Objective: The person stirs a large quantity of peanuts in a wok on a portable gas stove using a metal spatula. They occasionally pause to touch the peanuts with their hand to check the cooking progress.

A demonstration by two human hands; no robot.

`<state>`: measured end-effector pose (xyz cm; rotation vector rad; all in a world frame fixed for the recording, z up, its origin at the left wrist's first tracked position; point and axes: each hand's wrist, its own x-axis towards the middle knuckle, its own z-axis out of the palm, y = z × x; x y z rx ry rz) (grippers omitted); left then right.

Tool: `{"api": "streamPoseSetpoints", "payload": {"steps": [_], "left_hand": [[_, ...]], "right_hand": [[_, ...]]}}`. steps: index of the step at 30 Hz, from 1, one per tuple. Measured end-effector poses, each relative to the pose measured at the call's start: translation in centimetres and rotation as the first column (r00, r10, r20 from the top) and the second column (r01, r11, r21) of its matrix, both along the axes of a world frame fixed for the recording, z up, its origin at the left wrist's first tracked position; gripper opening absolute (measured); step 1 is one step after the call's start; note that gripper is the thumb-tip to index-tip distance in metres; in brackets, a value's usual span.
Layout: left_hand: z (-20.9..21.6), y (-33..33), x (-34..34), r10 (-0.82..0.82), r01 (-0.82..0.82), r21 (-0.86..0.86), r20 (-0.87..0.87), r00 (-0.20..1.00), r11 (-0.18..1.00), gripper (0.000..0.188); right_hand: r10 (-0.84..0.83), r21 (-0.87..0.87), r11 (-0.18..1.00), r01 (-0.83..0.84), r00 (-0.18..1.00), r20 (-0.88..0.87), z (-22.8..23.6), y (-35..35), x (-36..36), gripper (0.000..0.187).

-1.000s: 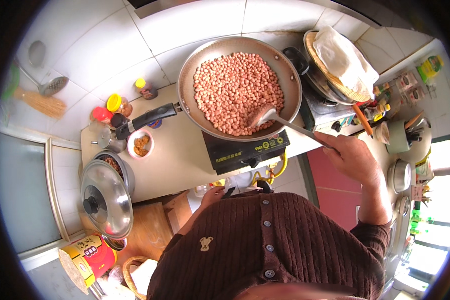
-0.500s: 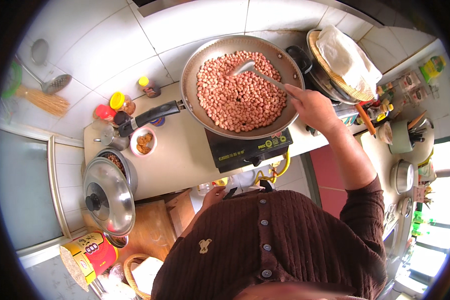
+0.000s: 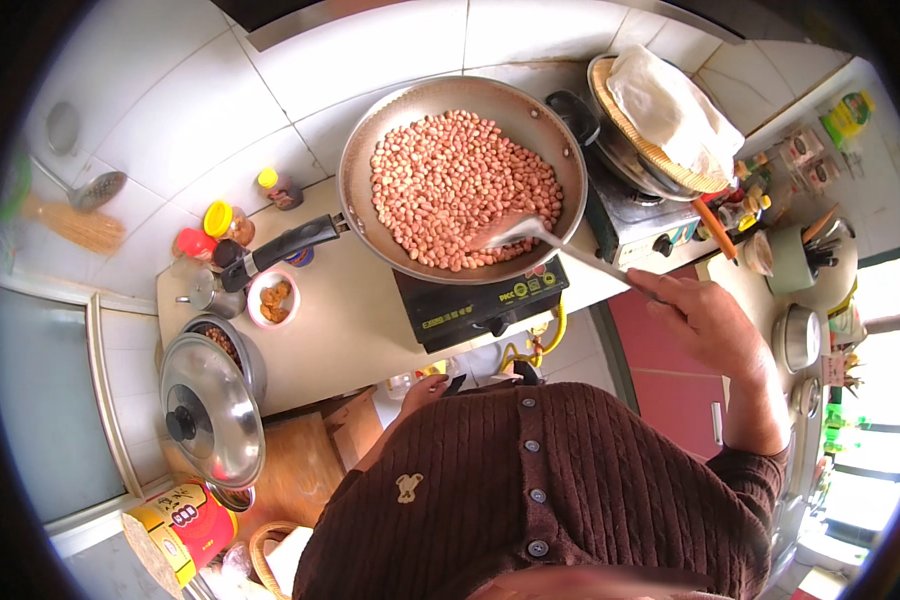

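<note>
My right hand (image 3: 705,315) is closed around the handle of a metal spatula (image 3: 600,262). The spatula's head rests among the pink-skinned peanuts (image 3: 450,175) at the near right side of a wide frying pan (image 3: 353,130). This pan sits on a black portable stove (image 3: 485,305), its black handle (image 3: 288,248) pointing left. Low in front of my waist, my left hand (image 3: 425,392) shows only in part, away from the pan. Its fingers are too small and partly hidden to read.
Left on the counter (image 3: 340,330) stand a white bowl of brown pieces (image 3: 273,300), lidded jars (image 3: 228,222) and a pot holding more peanuts, with a steel lid (image 3: 220,425) leaning on it. A cloth-covered basket (image 3: 670,115) is at the back right, near an orange handle (image 3: 713,230).
My right hand has drawn the spatula toward me and to the right, from the pan's far middle to its near side. The peanuts have shifted. My whole view has moved slightly.
</note>
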<state>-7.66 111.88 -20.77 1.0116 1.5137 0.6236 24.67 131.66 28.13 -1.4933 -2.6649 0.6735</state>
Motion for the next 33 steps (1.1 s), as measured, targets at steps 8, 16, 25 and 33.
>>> {"api": "streamPoseSetpoints", "payload": {"steps": [8,16,25,33], "left_hand": [[0.7,-0.4,-0.3,0.007,-0.006,-0.039,0.029,1.0,0.999,0.035],[1.3,-0.9,-0.1,0.057,-0.057,-0.032,-0.008,0.998,0.998,0.036],[8.2,0.9,-0.2,0.209,-0.207,0.081,-0.022,0.978,0.975,0.032],[19.5,3.6,-1.9,0.319,-0.346,0.136,0.187,0.929,0.928,0.027]], "right_hand": [[-0.037,-0.286,0.956,0.069,0.993,0.116,-1.9,3.6,-0.3,0.041],[-0.118,-0.036,0.993,0.114,0.976,-0.184,-6.8,9.6,-1.1,0.036],[-0.012,-0.176,0.984,0.004,0.999,-0.045,-7.9,3.8,-4.0,0.04],[-0.002,-0.439,0.896,-0.067,0.988,-0.154,-4.1,0.3,-5.6,0.042]]}}
